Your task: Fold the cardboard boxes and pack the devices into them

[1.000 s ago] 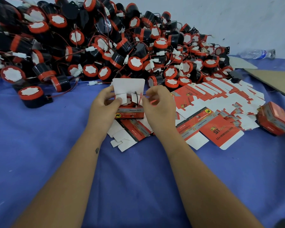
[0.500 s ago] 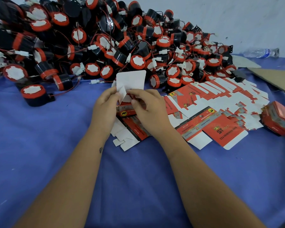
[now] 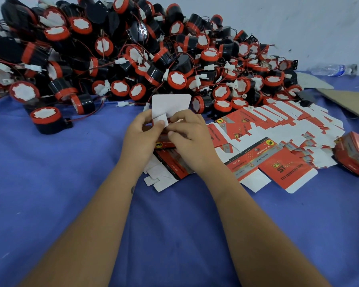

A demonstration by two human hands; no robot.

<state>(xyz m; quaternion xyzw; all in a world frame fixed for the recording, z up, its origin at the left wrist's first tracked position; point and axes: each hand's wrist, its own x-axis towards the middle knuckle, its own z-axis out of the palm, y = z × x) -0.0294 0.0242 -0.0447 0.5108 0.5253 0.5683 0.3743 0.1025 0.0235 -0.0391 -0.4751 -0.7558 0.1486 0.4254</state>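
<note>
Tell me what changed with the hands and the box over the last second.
The right hand moved left across the box until it met the left hand, covering the open top where the device showed a second ago. The small side flaps, then upright and apart, are now pressed inward under the fingers. The tall white lid flap stayed upright; the device pile and flat boxes stayed put.

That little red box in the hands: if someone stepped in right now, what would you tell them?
Left hand and right hand both grip the red box, folding its side flaps in; the white lid flap is upright.
Unpacked devices are heaped behind; flat boxes lie to the right; one closed box sits at far right.
Left: tuck the lid shut, then fold and fill the rest.
</note>
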